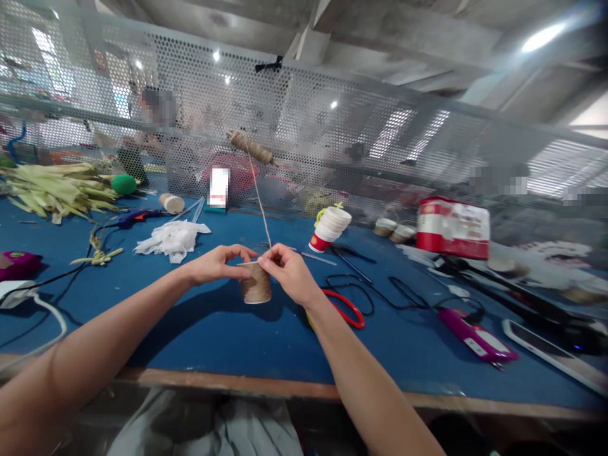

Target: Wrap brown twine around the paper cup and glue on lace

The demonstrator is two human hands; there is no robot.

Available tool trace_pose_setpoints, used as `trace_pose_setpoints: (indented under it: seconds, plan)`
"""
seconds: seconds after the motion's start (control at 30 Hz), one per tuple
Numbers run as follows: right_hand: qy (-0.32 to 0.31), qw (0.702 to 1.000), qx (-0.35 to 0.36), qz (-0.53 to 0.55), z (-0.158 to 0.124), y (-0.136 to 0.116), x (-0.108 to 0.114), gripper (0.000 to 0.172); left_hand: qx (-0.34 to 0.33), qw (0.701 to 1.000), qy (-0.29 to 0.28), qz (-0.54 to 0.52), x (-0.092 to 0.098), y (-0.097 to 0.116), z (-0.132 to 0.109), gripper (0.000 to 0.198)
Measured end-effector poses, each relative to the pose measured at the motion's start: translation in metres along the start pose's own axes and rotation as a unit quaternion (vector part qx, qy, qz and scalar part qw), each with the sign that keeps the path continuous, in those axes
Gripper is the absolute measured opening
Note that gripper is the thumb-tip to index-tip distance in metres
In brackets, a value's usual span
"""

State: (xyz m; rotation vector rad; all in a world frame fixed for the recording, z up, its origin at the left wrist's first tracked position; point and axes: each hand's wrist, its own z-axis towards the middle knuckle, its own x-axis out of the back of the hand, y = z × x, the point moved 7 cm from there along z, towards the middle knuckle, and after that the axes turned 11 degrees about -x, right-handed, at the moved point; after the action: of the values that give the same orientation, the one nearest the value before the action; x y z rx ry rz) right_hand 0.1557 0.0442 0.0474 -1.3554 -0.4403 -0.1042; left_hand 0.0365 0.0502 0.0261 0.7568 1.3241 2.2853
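Note:
A small cup wrapped in brown twine (256,286) is held just above the blue tabletop between my hands. My left hand (225,263) grips its upper left side, thumb and fingers curled around the rim. At the right of the rim, my right hand (289,269) pinches a strand of twine (259,201). That strand runs taut up to a spool of twine (251,149) hung on the perforated metal screen. Fingers cover part of the rim. Scissors with red and yellow handles (349,309) lie partly hidden behind my right wrist.
White paper cups (335,223) stand stacked and tilted behind my right hand. Crumpled white material (173,239) and a blue glue gun (137,218) lie left, near pale dry husks (57,187). Black cables, a purple device (476,335) and a red-and-white package (453,228) occupy the right.

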Motion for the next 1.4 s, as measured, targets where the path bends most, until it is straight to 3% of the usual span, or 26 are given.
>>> trace_pose_setpoints:
  seconds: [0.13,0.67,1.0,1.4]
  plan:
    - [-0.008,0.999,0.029,-0.036,-0.0019,-0.0034,-0.0068,0.019,-0.019,0.998,0.025,0.06,-0.0035,0.0017,0.0021,0.017]
    - [-0.016,1.0,0.015,-0.004,-0.0002,0.0001,-0.0032,0.018,-0.002,0.999,0.051,-0.014,-0.0026,0.002,-0.0006,0.019]
    - [0.004,0.998,0.035,-0.044,-0.0017,-0.0037,-0.0072,0.017,-0.005,0.995,0.086,0.059,-0.0025,-0.0012,0.0012,0.014]
    - [0.013,0.995,0.061,-0.082,-0.0026,-0.0037,-0.0094,0.016,-0.007,0.993,0.088,0.077,-0.0026,-0.0004,0.0007,0.012]
